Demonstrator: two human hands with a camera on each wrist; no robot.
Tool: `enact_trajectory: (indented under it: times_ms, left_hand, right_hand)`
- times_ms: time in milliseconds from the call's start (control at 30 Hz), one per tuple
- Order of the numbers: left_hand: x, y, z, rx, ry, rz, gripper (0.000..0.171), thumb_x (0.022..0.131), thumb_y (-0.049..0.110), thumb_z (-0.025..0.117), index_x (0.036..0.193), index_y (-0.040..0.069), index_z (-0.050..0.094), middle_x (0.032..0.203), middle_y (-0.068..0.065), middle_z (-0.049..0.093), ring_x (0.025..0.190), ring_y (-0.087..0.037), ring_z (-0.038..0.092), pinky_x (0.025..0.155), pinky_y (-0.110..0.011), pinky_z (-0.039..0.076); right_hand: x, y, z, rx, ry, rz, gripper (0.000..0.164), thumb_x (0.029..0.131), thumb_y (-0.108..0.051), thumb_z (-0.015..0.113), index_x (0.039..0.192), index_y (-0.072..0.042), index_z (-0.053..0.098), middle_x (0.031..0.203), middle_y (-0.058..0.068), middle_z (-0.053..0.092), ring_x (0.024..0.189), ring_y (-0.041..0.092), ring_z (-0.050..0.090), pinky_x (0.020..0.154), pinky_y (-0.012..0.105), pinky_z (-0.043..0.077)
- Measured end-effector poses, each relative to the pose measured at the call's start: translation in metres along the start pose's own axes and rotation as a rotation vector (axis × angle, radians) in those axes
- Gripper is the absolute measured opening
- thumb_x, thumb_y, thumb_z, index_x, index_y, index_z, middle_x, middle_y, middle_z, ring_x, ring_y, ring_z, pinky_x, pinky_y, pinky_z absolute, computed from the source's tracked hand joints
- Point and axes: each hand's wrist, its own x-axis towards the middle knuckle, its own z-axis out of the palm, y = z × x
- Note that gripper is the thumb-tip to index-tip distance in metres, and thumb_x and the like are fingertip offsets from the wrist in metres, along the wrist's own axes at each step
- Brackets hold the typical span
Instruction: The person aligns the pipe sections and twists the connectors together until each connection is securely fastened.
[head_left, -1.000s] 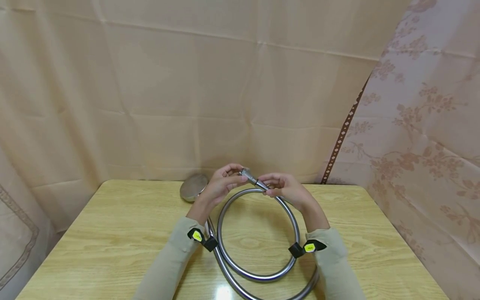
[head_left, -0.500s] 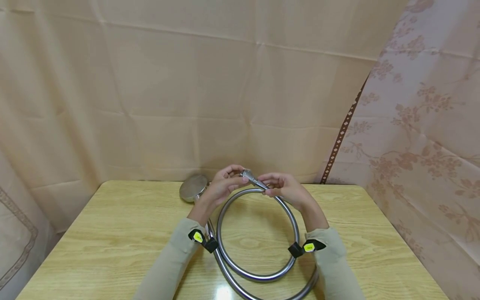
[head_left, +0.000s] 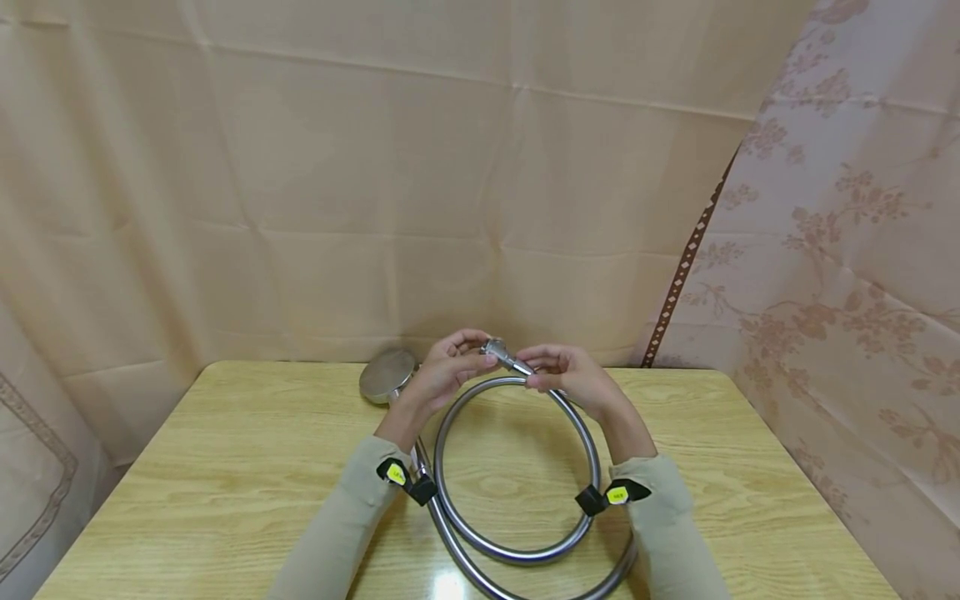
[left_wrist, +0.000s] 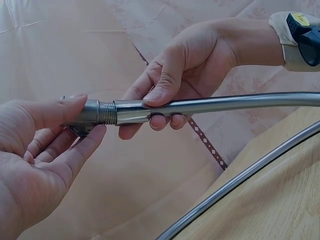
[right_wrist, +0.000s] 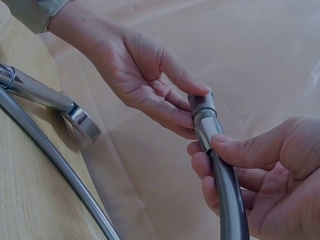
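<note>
My left hand [head_left: 438,375] pinches a short chrome fitting [left_wrist: 91,111] with a threaded end, thumb on top and fingers beneath. The conical metal nut [left_wrist: 132,112] of a shower hose [left_wrist: 240,106] lines up with that thread and meets it; several threads still show between them. My right hand [head_left: 576,380] holds the hose end at the nut, with the thumb on the near side and fingers curled behind. In the head view the grey metallic hose loops down onto the table between my forearms. A round shower head [head_left: 386,375] lies beyond my left wrist, joined to the hose's other end.
The wooden table [head_left: 262,467] carries the hose loops and shower head. A beige cloth [head_left: 360,167] hangs behind its far edge, and a floral cloth [head_left: 847,250] hangs at the right. Both wrists wear black straps with small cameras.
The dark gap between fitting and nut has closed. My right fingers have shifted slightly on the hose end toward the fitting; my left hand has hardly moved.
</note>
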Motion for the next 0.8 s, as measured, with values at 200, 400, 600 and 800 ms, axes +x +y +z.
enact_trajectory:
  times_ms: [200, 400, 600, 800]
  left_hand:
    - [0.0002, -0.0010, -0.0020, 0.002, -0.007, 0.000, 0.034, 0.095, -0.019, 0.051, 0.110, 0.010, 0.061, 0.106, 0.002, 0.069, 0.098, -0.010, 0.069, 0.096, -0.029, 0.060]
    - [0.0018, -0.0021, -0.0042, 0.010, -0.001, -0.010, 0.034, 0.095, -0.019, 0.051, 0.109, 0.011, 0.060, 0.108, 0.001, 0.070, 0.099, -0.010, 0.069, 0.096, -0.027, 0.060]
    - [0.0028, -0.0016, -0.0053, 0.063, 0.012, -0.008, 0.031, 0.094, -0.018, 0.054, 0.108, 0.009, 0.061, 0.107, 0.003, 0.073, 0.100, -0.010, 0.070, 0.095, -0.027, 0.060]
    - [0.0034, -0.0003, -0.0039, 0.173, 0.075, -0.014, 0.028, 0.092, -0.012, 0.064, 0.117, -0.002, 0.064, 0.103, 0.003, 0.072, 0.096, -0.011, 0.071, 0.095, -0.031, 0.060]
  right_hand:
    - [0.0015, -0.0005, 0.0024, 0.007, 0.012, 0.009, 0.038, 0.096, 0.001, 0.065, 0.133, 0.005, 0.061, 0.124, 0.031, 0.065, 0.103, 0.028, 0.069, 0.085, 0.027, 0.056]
    - [0.0030, -0.0008, 0.0034, 0.005, 0.018, 0.018, 0.037, 0.096, 0.001, 0.064, 0.133, 0.005, 0.061, 0.112, 0.014, 0.073, 0.101, 0.024, 0.069, 0.084, 0.027, 0.056]
    - [0.0042, -0.0010, 0.0051, -0.005, 0.015, 0.025, 0.036, 0.098, 0.000, 0.062, 0.133, 0.007, 0.060, 0.114, 0.016, 0.072, 0.101, 0.024, 0.069, 0.088, 0.032, 0.056]
    - [0.0041, -0.0008, 0.0054, -0.024, 0.035, 0.021, 0.034, 0.098, -0.001, 0.063, 0.131, 0.007, 0.062, 0.113, 0.020, 0.071, 0.094, 0.017, 0.069, 0.088, 0.033, 0.057]
